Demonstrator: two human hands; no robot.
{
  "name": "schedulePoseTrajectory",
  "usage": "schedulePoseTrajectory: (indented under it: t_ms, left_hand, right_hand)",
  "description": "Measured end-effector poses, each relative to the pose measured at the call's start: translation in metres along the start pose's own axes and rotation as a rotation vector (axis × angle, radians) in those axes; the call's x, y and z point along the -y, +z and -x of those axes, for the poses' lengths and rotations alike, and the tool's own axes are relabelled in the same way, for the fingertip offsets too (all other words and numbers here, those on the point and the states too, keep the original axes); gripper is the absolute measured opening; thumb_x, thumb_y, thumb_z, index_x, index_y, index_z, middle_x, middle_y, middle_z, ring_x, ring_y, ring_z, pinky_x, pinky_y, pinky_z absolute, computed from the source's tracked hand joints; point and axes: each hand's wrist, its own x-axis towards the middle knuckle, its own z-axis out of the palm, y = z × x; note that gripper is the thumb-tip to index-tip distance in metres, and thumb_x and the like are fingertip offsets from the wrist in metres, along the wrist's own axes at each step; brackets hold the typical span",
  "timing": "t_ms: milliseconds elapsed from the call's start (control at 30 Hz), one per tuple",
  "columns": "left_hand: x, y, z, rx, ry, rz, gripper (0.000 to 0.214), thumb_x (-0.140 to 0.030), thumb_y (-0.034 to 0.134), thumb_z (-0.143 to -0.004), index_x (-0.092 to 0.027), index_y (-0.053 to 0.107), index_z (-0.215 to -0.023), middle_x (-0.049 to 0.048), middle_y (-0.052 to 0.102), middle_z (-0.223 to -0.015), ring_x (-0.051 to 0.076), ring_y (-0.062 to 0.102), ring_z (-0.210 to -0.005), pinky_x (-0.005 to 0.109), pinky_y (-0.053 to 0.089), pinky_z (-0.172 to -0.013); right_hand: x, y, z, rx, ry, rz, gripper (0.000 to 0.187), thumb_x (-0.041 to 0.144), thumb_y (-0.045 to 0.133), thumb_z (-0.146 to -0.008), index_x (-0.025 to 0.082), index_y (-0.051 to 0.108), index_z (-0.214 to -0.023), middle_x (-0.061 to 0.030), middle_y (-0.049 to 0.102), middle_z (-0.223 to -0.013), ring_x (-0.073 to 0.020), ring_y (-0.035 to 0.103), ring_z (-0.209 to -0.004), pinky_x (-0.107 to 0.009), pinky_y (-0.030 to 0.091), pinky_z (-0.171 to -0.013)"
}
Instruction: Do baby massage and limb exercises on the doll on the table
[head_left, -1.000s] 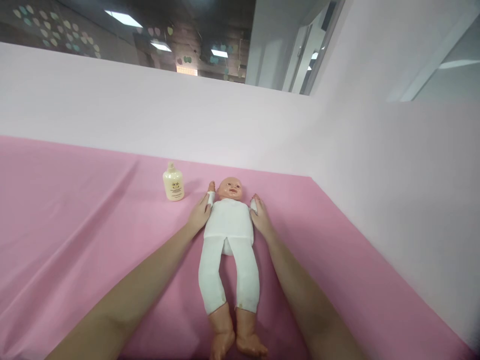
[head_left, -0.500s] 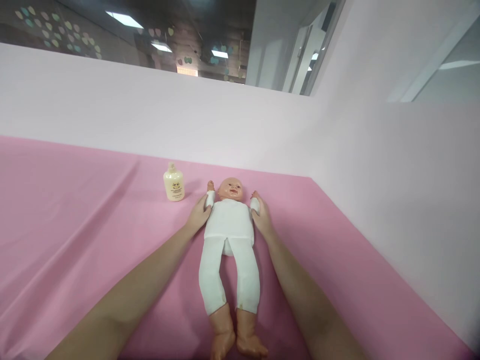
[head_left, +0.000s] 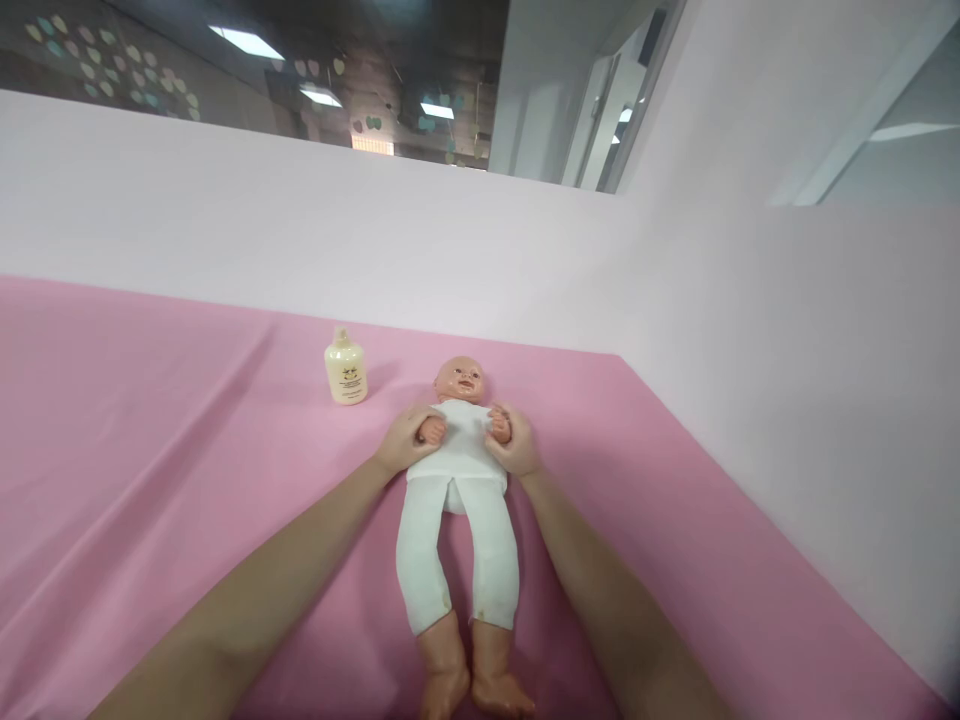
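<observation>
A baby doll [head_left: 455, 490] with a white cloth body and hard skin-toned head, hands and feet lies on its back, head toward the wall. My left hand [head_left: 405, 437] is closed round the doll's arm on the left, with the small doll hand [head_left: 432, 431] showing past my fingers. On the other side my right hand [head_left: 519, 445] grips the opposite arm near its doll hand [head_left: 500, 427]. Both doll hands rest over the chest. Parts of the doll's forearms are hidden by my fingers.
A cream-coloured bottle [head_left: 346, 372] with dark print stands left of the doll's head. Pink sheeting [head_left: 187, 420] with creases on the left covers the surface. White walls [head_left: 300, 240] border it at the back and right, with a window [head_left: 360, 70] above.
The doll's arms have come from raised beside its head down and inward over its chest, with my hands on them. Its torso and the bottle have stayed in place.
</observation>
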Motion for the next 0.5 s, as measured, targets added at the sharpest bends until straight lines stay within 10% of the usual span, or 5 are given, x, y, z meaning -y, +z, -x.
schedulePoseTrajectory:
  t_ms: [233, 500]
  left_hand:
    - [-0.003, -0.002, 0.001, 0.061, -0.010, -0.022, 0.023, -0.036, 0.063, -0.084, -0.023, 0.063, -0.103, 0.0082, 0.073, -0.105, 0.027, 0.067, -0.101, 0.044, 0.054, -0.096]
    - [0.019, 0.014, -0.002, -0.122, -0.263, -0.083, 0.070, -0.040, 0.042, -0.099, -0.008, 0.025, -0.159, 0.0249, 0.038, -0.160, 0.036, 0.036, -0.151, 0.059, 0.030, -0.123]
  right_hand:
    - [0.004, 0.001, 0.000, 0.111, -0.055, 0.100, 0.052, 0.038, 0.067, -0.087, 0.024, 0.058, -0.136, -0.0102, 0.073, -0.119, -0.0278, 0.070, -0.109, -0.046, 0.055, -0.103]
    - [-0.019, 0.009, 0.000, -0.069, 0.068, 0.143, 0.067, 0.036, 0.038, -0.104, 0.017, 0.012, -0.163, -0.0199, 0.032, -0.164, -0.0279, 0.033, -0.154, -0.055, 0.035, -0.124]
